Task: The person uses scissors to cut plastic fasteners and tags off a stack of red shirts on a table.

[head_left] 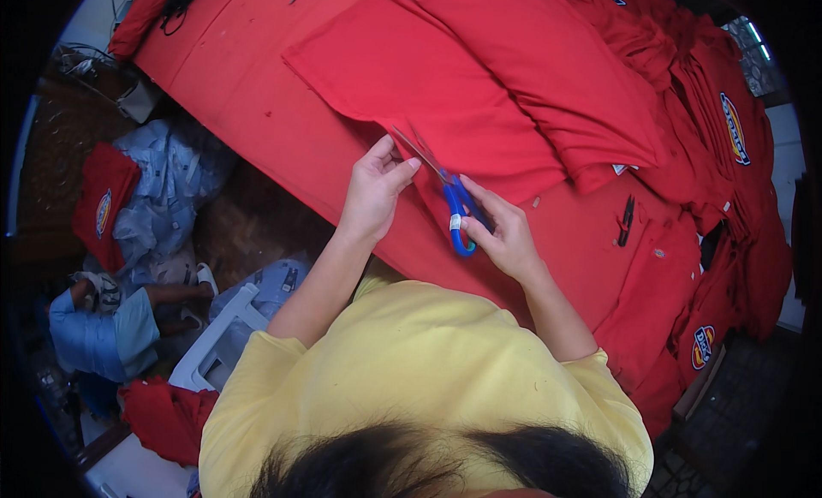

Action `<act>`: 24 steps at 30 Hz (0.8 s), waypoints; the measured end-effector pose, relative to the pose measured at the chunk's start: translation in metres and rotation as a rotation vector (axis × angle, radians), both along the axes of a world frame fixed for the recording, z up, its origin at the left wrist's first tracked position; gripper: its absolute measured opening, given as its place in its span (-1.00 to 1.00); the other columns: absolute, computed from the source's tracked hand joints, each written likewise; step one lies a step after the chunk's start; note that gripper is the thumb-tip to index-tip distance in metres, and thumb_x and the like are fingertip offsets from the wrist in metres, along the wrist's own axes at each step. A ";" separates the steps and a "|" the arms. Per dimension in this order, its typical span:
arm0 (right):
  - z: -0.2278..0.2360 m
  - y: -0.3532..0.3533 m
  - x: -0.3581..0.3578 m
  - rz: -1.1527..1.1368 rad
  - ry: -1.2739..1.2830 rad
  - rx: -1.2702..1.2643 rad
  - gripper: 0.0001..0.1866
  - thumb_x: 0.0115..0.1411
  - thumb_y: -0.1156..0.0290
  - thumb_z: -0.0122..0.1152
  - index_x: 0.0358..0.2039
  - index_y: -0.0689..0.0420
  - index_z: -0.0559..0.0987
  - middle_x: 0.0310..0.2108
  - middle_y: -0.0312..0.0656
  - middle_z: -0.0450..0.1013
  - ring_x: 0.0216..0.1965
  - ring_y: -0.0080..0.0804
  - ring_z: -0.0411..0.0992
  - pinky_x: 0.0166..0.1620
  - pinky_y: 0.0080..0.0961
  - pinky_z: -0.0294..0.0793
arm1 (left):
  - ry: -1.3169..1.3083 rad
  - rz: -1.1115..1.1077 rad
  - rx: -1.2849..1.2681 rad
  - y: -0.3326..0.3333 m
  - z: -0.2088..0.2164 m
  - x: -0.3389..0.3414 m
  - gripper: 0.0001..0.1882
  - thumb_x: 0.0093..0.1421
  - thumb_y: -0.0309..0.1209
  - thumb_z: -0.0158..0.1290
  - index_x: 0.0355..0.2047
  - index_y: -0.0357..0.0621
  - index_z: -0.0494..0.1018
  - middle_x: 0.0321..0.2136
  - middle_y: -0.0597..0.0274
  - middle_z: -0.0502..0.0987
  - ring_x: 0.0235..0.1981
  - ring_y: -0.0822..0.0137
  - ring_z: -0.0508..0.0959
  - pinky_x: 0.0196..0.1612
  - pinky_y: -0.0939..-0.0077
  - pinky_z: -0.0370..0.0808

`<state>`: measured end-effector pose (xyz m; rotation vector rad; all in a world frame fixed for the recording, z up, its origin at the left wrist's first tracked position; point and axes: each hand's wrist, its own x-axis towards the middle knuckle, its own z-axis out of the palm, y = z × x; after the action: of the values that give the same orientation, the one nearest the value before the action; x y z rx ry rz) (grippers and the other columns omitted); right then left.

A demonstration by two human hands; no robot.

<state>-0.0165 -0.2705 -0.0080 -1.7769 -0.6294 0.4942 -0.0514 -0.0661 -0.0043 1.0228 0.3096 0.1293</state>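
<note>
Forearms converge inward, scissors in right grip.

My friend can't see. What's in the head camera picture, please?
A person's right hand holds blue-handled scissors at the edge of red cloth, with the left hand close beside the blades. Heaped red garments lie at the table's right.

Clothing and hair of the wearer, seen from above: yellow shirt, its cloth softly creased across the front; left sleeve and right sleeve, both short, loose and of the same yellow; left hand and right hand, both bare, with slender fingers; dark hair, parted into two masses, fine loose strands at the edges.
</note>
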 end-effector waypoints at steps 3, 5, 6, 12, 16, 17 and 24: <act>0.006 0.001 -0.001 0.002 0.011 -0.073 -0.39 0.13 0.39 0.21 0.18 0.22 0.27 -0.33 -0.21 0.39 -0.31 -0.52 0.38 -0.19 -0.60 0.39 | 0.019 0.065 -0.095 0.000 0.001 0.001 -0.65 0.16 -0.61 -0.02 -0.01 -0.22 0.36 -0.21 0.32 0.49 -0.25 0.57 0.45 -0.21 0.67 0.41; 0.008 0.000 -0.003 0.003 -0.001 -0.108 -0.39 0.13 0.38 0.20 0.18 0.22 0.26 -0.33 -0.21 0.39 -0.31 -0.52 0.38 -0.19 -0.60 0.38 | 0.021 0.054 -0.081 0.001 -0.001 0.000 -0.64 0.16 -0.61 -0.02 0.00 -0.22 0.35 -0.21 0.32 0.49 -0.25 0.56 0.46 -0.21 0.67 0.41; 0.007 0.000 -0.004 0.006 -0.015 -0.103 -0.39 0.14 0.37 0.19 0.19 0.22 0.26 -0.33 -0.21 0.40 -0.31 -0.53 0.39 -0.19 -0.61 0.38 | 0.023 0.048 -0.073 0.001 -0.002 -0.001 -0.64 0.16 -0.61 -0.01 0.00 -0.22 0.35 -0.21 0.31 0.49 -0.25 0.56 0.46 -0.21 0.67 0.42; -0.006 -0.003 -0.002 -0.010 -0.038 -0.088 -0.47 0.19 0.35 0.10 0.17 0.21 0.29 -0.27 -0.15 0.46 -0.29 -0.52 0.43 -0.17 -0.56 0.42 | 0.020 0.022 -0.019 -0.003 -0.001 -0.002 -0.62 0.16 -0.59 0.01 0.02 -0.15 0.35 -0.19 0.35 0.47 -0.18 0.54 0.47 -0.17 0.68 0.42; 0.005 -0.003 0.000 -0.029 0.359 -0.103 -0.50 0.20 0.38 0.07 0.16 0.21 0.31 -0.29 -0.11 0.48 -0.32 -0.43 0.46 -0.15 -0.49 0.44 | 0.012 0.030 -0.024 0.000 -0.007 -0.002 -0.65 0.17 -0.58 -0.01 -0.01 -0.15 0.36 -0.18 0.32 0.48 -0.15 0.52 0.47 -0.08 0.58 0.41; 0.005 -0.003 0.000 -0.026 0.355 -0.106 -0.49 0.20 0.38 0.08 0.15 0.21 0.31 -0.30 -0.11 0.48 -0.34 -0.44 0.46 -0.17 -0.49 0.45 | 0.019 0.046 -0.037 0.002 -0.009 -0.001 -0.67 0.18 -0.58 -0.02 -0.02 -0.16 0.36 -0.17 0.30 0.48 -0.14 0.50 0.47 -0.06 0.54 0.40; -0.005 0.002 -0.006 0.001 -0.127 -0.102 -0.44 0.15 0.37 0.16 0.15 0.21 0.31 -0.36 -0.15 0.45 -0.38 -0.50 0.43 -0.26 -0.58 0.43 | -0.090 0.058 -0.126 0.014 -0.016 0.007 -0.68 0.18 -0.58 -0.05 -0.03 -0.24 0.34 -0.10 0.23 0.47 -0.07 0.37 0.46 0.01 0.41 0.38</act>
<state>-0.0224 -0.2686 -0.0129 -1.9163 -0.7046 0.4228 -0.0442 -0.0525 -0.0200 0.8803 0.2619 0.2052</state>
